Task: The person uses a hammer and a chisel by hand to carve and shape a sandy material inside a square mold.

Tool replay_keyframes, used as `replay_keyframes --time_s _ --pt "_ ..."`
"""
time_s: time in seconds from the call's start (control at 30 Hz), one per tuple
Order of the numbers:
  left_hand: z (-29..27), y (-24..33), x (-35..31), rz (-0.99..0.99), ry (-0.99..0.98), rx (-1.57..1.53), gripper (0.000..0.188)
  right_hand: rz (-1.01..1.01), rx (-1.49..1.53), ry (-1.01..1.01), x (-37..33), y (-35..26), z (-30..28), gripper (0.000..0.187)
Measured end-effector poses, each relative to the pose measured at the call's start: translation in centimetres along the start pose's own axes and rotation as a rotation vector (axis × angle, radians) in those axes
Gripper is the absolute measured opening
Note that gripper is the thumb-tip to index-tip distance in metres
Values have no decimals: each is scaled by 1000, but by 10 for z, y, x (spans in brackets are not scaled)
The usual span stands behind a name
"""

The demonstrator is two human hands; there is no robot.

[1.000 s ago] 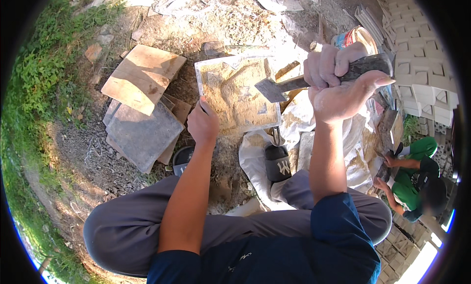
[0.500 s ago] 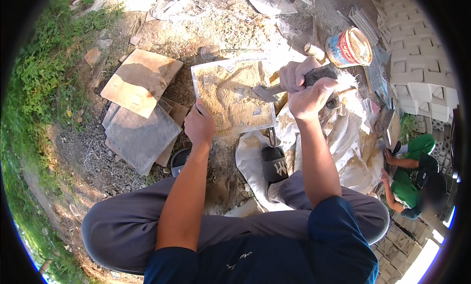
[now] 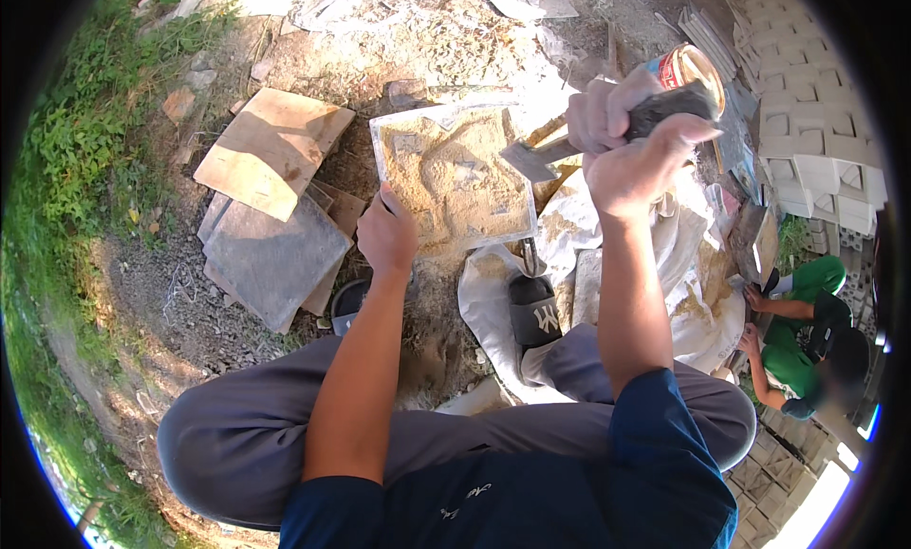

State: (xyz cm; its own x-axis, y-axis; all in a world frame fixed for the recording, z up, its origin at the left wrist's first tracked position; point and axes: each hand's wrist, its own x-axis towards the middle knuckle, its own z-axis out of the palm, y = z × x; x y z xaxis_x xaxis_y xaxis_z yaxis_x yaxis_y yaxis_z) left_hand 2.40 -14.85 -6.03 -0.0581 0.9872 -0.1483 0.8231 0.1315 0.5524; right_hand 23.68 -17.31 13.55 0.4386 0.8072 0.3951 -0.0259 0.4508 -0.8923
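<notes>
In front of me a square panel (image 3: pixel 525 233) with a pale rim lies level, its face covered in yellow-brown sand with a few grey patches. My left hand (image 3: pixel 387 234) grips its left edge, thumb on top; the fingers underneath are hidden. Up and to the right, my right hand (image 3: pixel 612 150) is closed around a scraper (image 3: pixel 533 162) with a flat grey metal blade. A thick dark lump (image 3: pixel 672 110) protrudes from the fist; whether it belongs to the scraper I cannot tell. The blade points left, beside the panel's right rim.
Left of the panel, square boards (image 3: pixel 275 250) are stacked loosely. A tub (image 3: pixel 700 74) stands behind my right hand, partly hidden. Crumpled white sacking (image 3: pixel 489 283) spreads at right, near my sandal (image 3: pixel 533 312). Another person (image 3: pixel 807 331) crouches at far right, beside stacked pale blocks (image 3: pixel 807 103).
My right hand has moved right and slightly up with the scraper, drawing the blade from over the panel to its right rim. My left hand keeps its grip.
</notes>
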Motion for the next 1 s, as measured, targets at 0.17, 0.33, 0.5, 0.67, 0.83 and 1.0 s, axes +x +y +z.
replay_keyframes --time_s 0.17,0.33,0.5,0.67,0.83,1.0 --pt "-5 13 -5 -20 -56 -44 51 -91 28 -93 -18 50 -18 68" --pt "0 0 -2 1 1 -19 52 -56 0 -87 -4 12 -4 70" --pt "-2 6 -3 9 5 -33 52 -27 24 -41 -24 28 -8 75" --pt "0 -2 -2 15 5 -14 50 91 -4 -8 -12 9 5 78" --pt "2 2 -3 25 -9 -7 50 37 -6 -26 -27 28 -8 80" --pt "-3 -2 1 14 4 -4 50 107 -20 -3 -14 14 9 78"
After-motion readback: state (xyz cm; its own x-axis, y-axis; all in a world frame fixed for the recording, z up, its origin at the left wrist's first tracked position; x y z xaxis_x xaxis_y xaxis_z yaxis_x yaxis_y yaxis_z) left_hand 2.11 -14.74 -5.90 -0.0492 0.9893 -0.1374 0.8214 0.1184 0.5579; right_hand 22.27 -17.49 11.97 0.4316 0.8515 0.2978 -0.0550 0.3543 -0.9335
